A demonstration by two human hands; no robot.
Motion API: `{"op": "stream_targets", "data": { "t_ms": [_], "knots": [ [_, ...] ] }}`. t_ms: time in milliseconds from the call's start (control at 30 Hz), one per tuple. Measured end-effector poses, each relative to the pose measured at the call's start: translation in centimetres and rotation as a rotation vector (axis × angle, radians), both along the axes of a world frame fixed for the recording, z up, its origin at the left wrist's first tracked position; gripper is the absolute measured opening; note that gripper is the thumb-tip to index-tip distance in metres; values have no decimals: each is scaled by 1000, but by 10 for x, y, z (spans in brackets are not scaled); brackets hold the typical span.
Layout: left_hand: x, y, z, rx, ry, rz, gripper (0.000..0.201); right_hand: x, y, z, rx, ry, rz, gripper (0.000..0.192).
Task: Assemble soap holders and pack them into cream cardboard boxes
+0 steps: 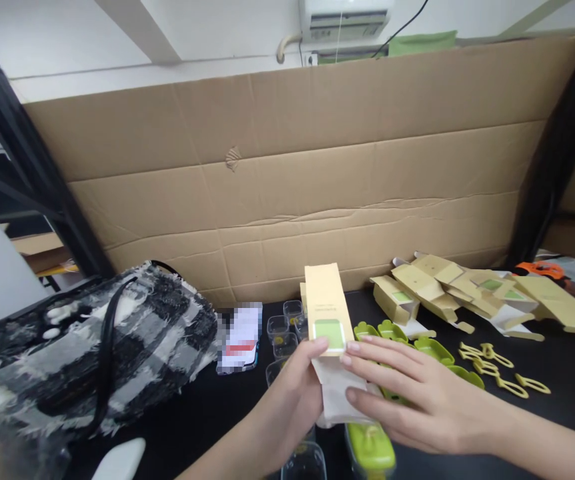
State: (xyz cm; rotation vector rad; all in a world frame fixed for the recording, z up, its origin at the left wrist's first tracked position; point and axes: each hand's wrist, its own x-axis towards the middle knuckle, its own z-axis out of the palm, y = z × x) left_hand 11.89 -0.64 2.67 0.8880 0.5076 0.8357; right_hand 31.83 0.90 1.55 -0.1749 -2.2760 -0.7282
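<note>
A small cream cardboard box (328,293) with a green label stands tilted up in front of me, its white inner flap (342,393) hanging open at the near end. My left hand (300,383) is closed round its left side, the thumb by the label. From the right, my right hand (407,387) grips the near end and the flap with its fingers, which lie close together. Just below the flap sits a clear container with a green lid (371,448). Several green flower-shaped lids (435,349) lie behind my right hand.
Clear plastic cups (285,345) stand left of the box, near a phone (241,337). A black-and-white bag (152,340) fills the left. At right lie yellow-green loops (512,387) and flattened boxes (425,290). A cardboard wall (292,167) closes the back.
</note>
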Motion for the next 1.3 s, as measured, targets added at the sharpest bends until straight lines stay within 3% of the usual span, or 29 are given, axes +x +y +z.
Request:
{"op": "stream_targets", "data": {
  "t_ms": [133,300,367,500,600,867,1000,1300],
  "knots": [
    [0,-1,-1,24,24,-1,45,3,0,3,-77,-17,19,28],
    [2,-5,1,50,188,100,49,1,-6,10,114,-115,-39,38],
    [3,-6,1,50,188,89,49,-3,-10,10,112,-112,-109,46],
    [5,-7,-1,63,133,40,46,-8,-16,3,121,-75,-211,32],
    [6,-6,-2,65,140,41,46,-6,-15,0,145,-37,-206,33],
    [5,-3,-6,16,44,88,32,-4,-15,7,98,-92,-91,34],
    [5,-4,-5,-6,28,94,32,-3,-16,9,54,17,-52,28],
    [9,-7,-5,-36,35,81,43,5,-10,-8,-142,163,-120,25]
  ]
}}
